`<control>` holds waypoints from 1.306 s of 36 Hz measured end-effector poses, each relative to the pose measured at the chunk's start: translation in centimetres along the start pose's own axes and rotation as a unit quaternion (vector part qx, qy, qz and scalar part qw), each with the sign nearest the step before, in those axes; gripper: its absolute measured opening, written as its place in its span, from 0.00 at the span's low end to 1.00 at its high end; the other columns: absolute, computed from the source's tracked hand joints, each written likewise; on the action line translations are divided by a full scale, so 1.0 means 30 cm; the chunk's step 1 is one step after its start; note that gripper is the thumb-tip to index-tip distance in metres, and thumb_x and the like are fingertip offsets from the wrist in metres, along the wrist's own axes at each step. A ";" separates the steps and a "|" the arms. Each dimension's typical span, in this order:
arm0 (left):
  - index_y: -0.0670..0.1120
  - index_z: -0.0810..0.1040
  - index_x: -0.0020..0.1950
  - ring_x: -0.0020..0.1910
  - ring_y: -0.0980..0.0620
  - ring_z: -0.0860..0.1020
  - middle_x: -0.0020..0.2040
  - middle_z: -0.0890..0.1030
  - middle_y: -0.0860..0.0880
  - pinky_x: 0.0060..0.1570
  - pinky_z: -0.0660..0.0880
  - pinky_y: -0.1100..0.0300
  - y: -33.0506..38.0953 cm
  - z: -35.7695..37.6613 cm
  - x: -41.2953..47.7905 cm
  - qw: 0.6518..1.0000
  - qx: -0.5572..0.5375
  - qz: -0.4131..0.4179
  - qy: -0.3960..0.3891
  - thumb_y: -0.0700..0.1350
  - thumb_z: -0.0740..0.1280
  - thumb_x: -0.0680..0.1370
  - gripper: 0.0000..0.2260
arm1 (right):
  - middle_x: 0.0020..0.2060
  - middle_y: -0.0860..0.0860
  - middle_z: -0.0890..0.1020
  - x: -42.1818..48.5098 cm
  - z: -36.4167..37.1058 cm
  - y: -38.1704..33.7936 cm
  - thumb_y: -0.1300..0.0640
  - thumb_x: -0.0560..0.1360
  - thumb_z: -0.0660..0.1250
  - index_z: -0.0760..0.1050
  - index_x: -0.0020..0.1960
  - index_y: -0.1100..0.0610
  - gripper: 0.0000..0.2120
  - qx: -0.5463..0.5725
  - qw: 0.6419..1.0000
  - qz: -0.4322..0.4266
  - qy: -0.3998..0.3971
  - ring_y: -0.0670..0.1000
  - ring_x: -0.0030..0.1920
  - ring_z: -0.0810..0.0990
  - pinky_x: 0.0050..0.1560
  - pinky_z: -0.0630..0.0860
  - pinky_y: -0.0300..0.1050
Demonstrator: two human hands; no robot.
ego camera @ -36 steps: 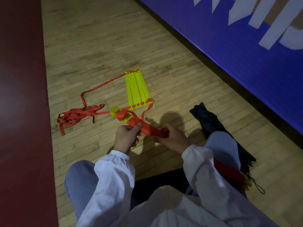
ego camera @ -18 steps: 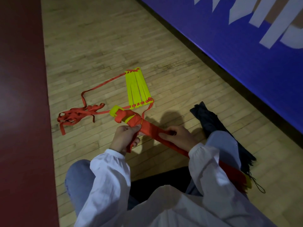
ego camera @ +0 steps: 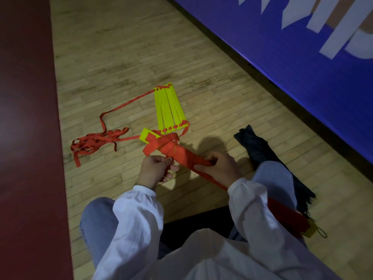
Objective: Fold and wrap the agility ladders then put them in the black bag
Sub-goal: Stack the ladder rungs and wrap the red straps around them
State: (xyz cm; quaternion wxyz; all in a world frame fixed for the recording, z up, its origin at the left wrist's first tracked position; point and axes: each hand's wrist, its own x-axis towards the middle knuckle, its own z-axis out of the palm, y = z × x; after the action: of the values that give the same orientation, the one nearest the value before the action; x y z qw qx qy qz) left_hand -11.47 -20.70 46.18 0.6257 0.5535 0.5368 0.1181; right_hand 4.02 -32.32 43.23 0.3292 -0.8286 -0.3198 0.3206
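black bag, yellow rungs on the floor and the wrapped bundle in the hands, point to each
black bag (ego camera: 257,146), head view, on its folded dark cloth.
yellow rungs (ego camera: 169,110), head view, middle of the flat stack.
wrapped bundle (ego camera: 182,155), head view, on the wound red part.

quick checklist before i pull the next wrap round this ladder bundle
1. Left hand holds the wrapping strap: ok.
2. Right hand grips the wrapped bundle: ok.
3. Loose strap heap free of knots: cannot tell, it lies tangled.
4. Yellow rungs gathered into the bundle: not ok, fanned out apart from it.
5. Black bag close by the right knee: ok; open or not: cannot tell.
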 end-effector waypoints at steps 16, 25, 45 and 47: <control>0.45 0.78 0.36 0.38 0.49 0.76 0.37 0.79 0.47 0.40 0.71 0.57 -0.016 0.027 0.018 0.996 0.042 0.059 0.058 0.60 0.52 0.81 0.26 | 0.35 0.47 0.78 -0.007 0.004 -0.007 0.51 0.68 0.77 0.67 0.35 0.51 0.17 -0.005 0.996 -0.075 -0.046 0.53 0.43 0.79 0.45 0.75 0.50; 0.45 0.74 0.28 0.38 0.46 0.78 0.29 0.79 0.47 0.48 0.77 0.49 -0.051 0.051 0.035 0.988 -0.112 0.063 0.082 0.43 0.71 0.76 0.16 | 0.34 0.47 0.76 0.004 0.007 0.007 0.52 0.67 0.77 0.67 0.35 0.52 0.17 0.016 0.993 -0.094 -0.068 0.48 0.37 0.75 0.40 0.69 0.45; 0.44 0.68 0.27 0.28 0.45 0.76 0.30 0.72 0.43 0.36 0.78 0.49 0.069 0.258 0.122 0.995 -0.003 0.077 0.071 0.43 0.74 0.73 0.19 | 0.46 0.59 0.83 0.108 -0.052 -0.008 0.27 0.73 0.55 0.78 0.56 0.59 0.36 0.064 0.995 0.043 -0.061 0.60 0.45 0.83 0.52 0.80 0.58; 0.45 0.67 0.26 0.33 0.37 0.77 0.31 0.72 0.40 0.39 0.81 0.44 0.095 0.296 0.133 0.994 0.012 0.094 0.057 0.53 0.71 0.72 0.21 | 0.42 0.59 0.84 0.116 -0.091 0.015 0.29 0.74 0.55 0.80 0.50 0.60 0.34 0.069 0.995 0.057 -0.037 0.60 0.42 0.83 0.49 0.80 0.58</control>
State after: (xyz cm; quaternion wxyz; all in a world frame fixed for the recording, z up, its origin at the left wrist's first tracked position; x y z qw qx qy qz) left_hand -1.49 -21.73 44.68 0.5732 0.6015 0.5187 0.2015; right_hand 8.23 -30.93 43.34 0.3546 -0.8083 -0.2608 0.3910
